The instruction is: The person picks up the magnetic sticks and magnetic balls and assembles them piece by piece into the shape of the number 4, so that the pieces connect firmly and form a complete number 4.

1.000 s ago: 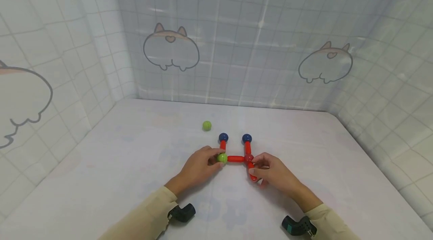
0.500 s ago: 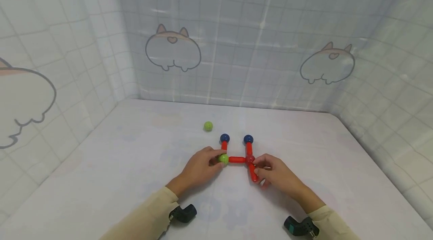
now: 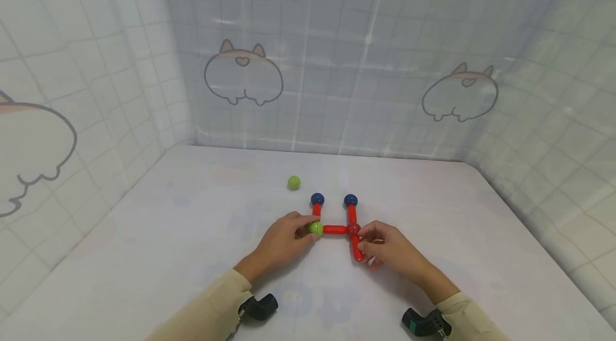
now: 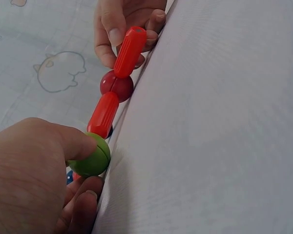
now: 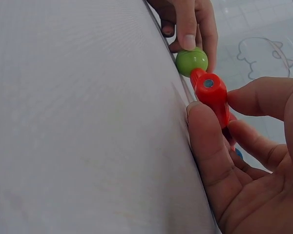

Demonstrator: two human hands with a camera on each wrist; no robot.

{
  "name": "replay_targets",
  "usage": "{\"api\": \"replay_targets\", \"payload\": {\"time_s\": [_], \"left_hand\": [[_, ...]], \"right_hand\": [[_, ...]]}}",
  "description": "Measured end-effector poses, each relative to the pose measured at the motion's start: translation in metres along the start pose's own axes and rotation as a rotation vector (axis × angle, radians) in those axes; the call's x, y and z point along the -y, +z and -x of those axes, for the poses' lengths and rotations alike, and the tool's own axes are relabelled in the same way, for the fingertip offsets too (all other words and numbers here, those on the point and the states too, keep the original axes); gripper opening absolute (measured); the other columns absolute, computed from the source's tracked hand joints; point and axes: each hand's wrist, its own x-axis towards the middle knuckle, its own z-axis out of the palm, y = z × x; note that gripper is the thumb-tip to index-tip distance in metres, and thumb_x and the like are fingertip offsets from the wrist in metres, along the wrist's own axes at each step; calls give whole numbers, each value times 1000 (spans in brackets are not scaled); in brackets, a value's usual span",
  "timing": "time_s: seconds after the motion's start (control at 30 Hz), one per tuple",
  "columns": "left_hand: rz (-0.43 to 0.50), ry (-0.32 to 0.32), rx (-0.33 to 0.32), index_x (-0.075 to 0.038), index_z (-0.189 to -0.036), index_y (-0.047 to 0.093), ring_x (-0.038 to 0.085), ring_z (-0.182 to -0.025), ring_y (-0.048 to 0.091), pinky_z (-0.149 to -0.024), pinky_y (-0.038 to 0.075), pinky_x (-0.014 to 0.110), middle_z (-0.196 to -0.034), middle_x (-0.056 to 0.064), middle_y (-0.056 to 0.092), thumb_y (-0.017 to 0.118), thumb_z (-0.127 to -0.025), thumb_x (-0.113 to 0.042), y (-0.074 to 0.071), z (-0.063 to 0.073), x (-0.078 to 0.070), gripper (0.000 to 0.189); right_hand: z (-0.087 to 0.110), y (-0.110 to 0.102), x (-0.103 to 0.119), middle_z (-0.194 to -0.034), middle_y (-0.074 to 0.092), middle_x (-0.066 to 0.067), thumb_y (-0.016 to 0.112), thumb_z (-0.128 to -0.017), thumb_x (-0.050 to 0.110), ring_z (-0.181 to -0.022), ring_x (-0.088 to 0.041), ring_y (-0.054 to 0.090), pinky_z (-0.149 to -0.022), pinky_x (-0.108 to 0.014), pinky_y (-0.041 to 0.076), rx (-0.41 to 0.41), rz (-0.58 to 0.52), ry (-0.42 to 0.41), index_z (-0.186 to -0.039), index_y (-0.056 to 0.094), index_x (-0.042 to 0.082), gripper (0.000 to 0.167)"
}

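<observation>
In the head view my left hand (image 3: 284,242) pinches a green ball (image 3: 316,229) between thumb and fingers. A red magnetic rod (image 3: 335,230) joins that ball to a dark red ball (image 3: 353,229). My right hand (image 3: 394,250) holds another red magnetic rod (image 3: 356,249), which points from the red ball towards me. Its free end shows a grey metal disc (image 5: 209,83) in the right wrist view. Two more red rods run away from the green and red balls, each tipped by a dark blue ball (image 3: 317,200), (image 3: 351,200).
A loose green ball (image 3: 294,182) lies on the pale tabletop (image 3: 231,186) beyond the joined pieces. Tiled-pattern sheets (image 3: 308,63) with dog drawings enclose the table at the back and both sides. A dark wrist camera (image 3: 260,307) sits on the left cuff.
My right thumb has shifted off the top of the near rod to its right side, and that rod has turned slightly straighter. My left hand keeps its hold on the green ball.
</observation>
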Motion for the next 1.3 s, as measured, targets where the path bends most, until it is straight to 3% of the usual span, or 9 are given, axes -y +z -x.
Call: {"api": "replay_targets", "payload": {"time_s": [0.27, 0.6, 0.9, 1.07, 1.3], "left_hand": [[14, 2, 1, -21, -131, 68, 8, -85, 56, -75, 50, 28, -93, -9, 58, 70, -92, -24, 3, -1, 2, 39], [19, -12, -11, -22, -131, 68, 8, -84, 56, -74, 50, 28, -92, -10, 58, 72, -92, -23, 5, 1, 3, 39], [14, -30, -31, -20, -132, 67, 9, -84, 55, -74, 50, 28, -92, -10, 58, 72, -92, -24, 3, 5, 4, 41], [6, -31, -37, -21, -132, 67, 8, -83, 55, -74, 49, 27, -93, -11, 58, 72, -92, -26, 3, 4, 4, 42], [9, 10, -32, -24, -132, 67, 7, -82, 55, -72, 49, 27, -90, -11, 57, 71, -92, -25, 4, -2, 1, 40]], "right_hand": [[2, -3, 0, -102, 64, -13, 67, -94, 14, -81, -27, 68, -67, -40, 59, 5, -7, -7, -120, 59, -1, 32], [-2, -10, -3, -97, 68, -12, 65, -96, 18, -83, -27, 69, -72, -38, 59, -70, -1, 60, -121, 60, 3, 29], [-13, -28, 9, -110, 66, -16, 62, -98, 22, -91, -29, 67, -78, -36, 57, -132, -50, 36, -125, 59, 1, 34], [-26, -39, 26, -118, 64, -21, 62, -99, 25, -98, -28, 67, -82, -35, 58, -100, -39, 8, -130, 55, -1, 41], [-43, -42, 51, -117, 66, -21, 66, -97, 26, -103, -35, 66, -85, -39, 57, 18, 13, -24, -132, 57, 1, 44]]}}
